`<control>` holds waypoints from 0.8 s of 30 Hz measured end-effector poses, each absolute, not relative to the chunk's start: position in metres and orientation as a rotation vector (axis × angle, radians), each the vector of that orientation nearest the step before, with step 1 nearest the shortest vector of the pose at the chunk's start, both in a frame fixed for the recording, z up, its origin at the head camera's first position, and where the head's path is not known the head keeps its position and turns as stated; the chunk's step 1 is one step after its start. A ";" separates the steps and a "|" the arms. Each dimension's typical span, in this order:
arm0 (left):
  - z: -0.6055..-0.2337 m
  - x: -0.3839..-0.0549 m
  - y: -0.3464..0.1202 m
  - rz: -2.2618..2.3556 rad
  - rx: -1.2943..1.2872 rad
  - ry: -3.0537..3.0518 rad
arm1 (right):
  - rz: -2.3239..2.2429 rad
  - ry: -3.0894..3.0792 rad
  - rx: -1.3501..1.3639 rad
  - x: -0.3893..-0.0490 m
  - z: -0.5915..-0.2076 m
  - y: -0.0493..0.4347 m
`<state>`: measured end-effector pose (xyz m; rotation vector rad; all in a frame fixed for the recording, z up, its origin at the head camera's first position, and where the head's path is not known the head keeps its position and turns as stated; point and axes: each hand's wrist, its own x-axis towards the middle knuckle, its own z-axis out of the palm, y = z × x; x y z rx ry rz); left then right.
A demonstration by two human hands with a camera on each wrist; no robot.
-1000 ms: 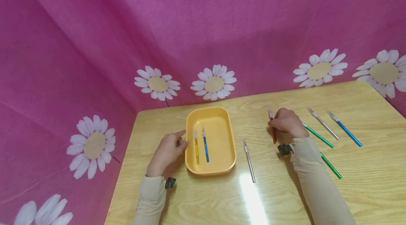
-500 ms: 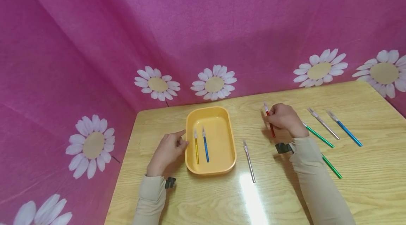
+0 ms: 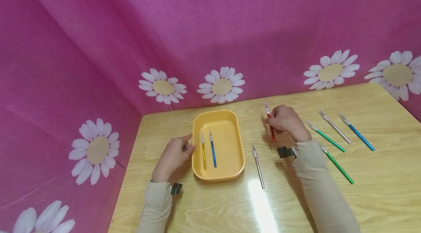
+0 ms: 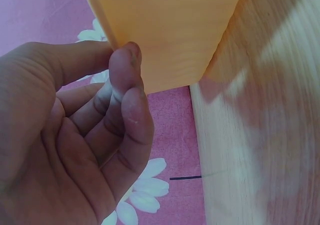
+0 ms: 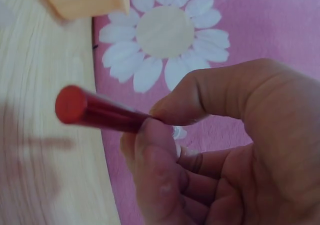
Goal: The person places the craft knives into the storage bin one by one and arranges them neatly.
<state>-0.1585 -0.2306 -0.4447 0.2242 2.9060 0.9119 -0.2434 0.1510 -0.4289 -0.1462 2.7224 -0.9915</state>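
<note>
Holding the red craft knife (image 3: 272, 134) in a pinch, the right hand (image 3: 286, 120) is hanging over the table (image 3: 213, 203), right of the yellow tray (image 3: 227, 145), while the left hand (image 3: 171, 159), well apart from it, is pinching the tray's left rim. It seems to be bringing knives over one by one, so the next move is likely calling for going left, past the silver craft knife (image 3: 258, 167), and laying the red one beside the blue craft knife (image 3: 213, 151). The right wrist view is showing the red handle's flat round end (image 5: 71, 105), but only the head view is showing the knives inside the tray.
</note>
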 end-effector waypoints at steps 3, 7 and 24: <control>-0.444 -0.159 -0.231 0.908 0.222 2.908 | -1.037 2.684 -0.143 -0.243 -0.425 0.143; -0.443 -0.159 -0.231 0.914 0.225 2.906 | -1.074 2.661 -0.130 -0.242 -0.421 0.134; -0.444 -0.158 -0.231 0.921 0.213 2.901 | -1.120 2.653 -0.189 -0.241 -0.400 0.087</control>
